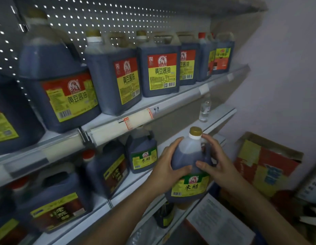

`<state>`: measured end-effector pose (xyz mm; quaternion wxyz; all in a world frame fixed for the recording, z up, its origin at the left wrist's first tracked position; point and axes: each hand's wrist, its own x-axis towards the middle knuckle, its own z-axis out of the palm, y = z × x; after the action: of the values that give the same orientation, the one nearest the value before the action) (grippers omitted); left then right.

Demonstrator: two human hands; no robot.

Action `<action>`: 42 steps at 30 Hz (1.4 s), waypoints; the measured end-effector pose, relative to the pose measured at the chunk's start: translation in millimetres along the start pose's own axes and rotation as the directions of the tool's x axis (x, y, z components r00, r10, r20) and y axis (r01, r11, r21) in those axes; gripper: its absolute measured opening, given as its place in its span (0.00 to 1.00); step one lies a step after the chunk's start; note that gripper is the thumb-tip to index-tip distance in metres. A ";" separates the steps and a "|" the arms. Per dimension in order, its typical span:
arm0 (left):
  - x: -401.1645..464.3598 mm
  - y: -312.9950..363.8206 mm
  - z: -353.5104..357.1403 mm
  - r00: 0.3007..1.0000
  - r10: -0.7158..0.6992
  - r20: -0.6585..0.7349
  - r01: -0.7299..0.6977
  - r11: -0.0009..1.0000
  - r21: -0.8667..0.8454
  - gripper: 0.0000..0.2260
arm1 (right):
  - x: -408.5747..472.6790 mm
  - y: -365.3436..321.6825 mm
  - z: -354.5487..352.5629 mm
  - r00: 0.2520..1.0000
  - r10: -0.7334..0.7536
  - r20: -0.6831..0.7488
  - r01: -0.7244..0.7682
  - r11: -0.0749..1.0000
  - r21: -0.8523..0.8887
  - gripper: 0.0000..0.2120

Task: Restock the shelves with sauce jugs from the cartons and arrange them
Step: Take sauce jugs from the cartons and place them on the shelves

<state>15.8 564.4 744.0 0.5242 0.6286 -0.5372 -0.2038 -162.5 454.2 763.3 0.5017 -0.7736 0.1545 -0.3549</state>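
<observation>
Two hands on one green-label jug (190, 167) in the head view: left hand (168, 162) cups its left shoulder, right hand (217, 163) wraps the handle side, fingers curled round it, jug held up in front of the middle shelf (215, 119), not yet set down. Top shelf (171, 106) looks full, a row of red-and-yellow-label jugs (161, 68). Middle shelf holds one matching green-label jug (144, 154) and darker ones to its left, with a bare stretch on the right, so likely midway. Carton (265, 165) by the wall, contents hidden; the bottle under the held jug is unclear, left jugs cut off, all blurry
</observation>
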 end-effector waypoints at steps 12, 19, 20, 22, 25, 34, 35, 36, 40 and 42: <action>57.1 -58.7 3.0 0.983 -0.038 -0.177 0.046 0.998 0.042 0.34 | 102.0 79.7 -8.8 0.970 0.096 0.224 -0.097 0.995 -0.006 0.34; 113.1 -87.6 14.8 0.959 -0.077 -0.272 0.124 0.979 0.162 0.35 | 175.8 140.6 -25.5 0.951 0.115 0.286 -0.095 0.992 -0.081 0.33; 120.8 -89.8 18.3 0.950 -0.086 -0.301 0.148 0.971 0.188 0.34 | 187.9 146.4 -27.7 0.948 0.104 0.301 -0.083 0.993 -0.080 0.33; 133.8 -94.6 24.2 0.923 -0.080 -0.376 0.184 0.951 0.249 0.33 | 212.1 156.6 -29.0 0.931 0.077 0.358 -0.060 0.996 -0.060 0.33; 149.8 -103.3 27.0 0.889 -0.069 -0.453 0.244 0.908 0.341 0.32 | 240.9 168.1 -25.6 0.904 0.036 0.427 -0.035 0.999 -0.010 0.32; 171.7 -122.4 23.3 0.822 -0.018 -0.569 0.362 0.787 0.498 0.39 | 297.6 203.8 -2.1 0.836 -0.098 0.541 0.073 0.995 0.066 0.34; 171.8 -124.4 25.2 0.818 -0.012 -0.575 0.367 0.781 0.505 0.38 | 297.3 208.1 -1.7 0.836 -0.108 0.539 0.063 0.993 0.101 0.34; 171.8 -126.2 27.0 0.811 -0.010 -0.585 0.375 0.776 0.507 0.36 | 297.5 211.9 -0.9 0.829 -0.123 0.546 0.062 0.990 0.130 0.33; 166.7 -126.1 32.7 0.798 0.027 -0.602 0.388 0.741 0.548 0.34 | 299.3 222.2 4.6 0.805 -0.229 0.547 0.154 0.972 0.179 0.33; 165.9 -120.3 30.7 0.808 0.032 -0.589 0.415 0.678 0.607 0.36 | 297.0 233.1 4.8 0.779 -0.273 0.565 0.207 0.962 0.178 0.35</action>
<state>102.6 388.2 678.1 0.3458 0.8668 -0.3242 0.1546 76.2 176.1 672.7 0.5157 -0.8304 -0.1261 -0.1689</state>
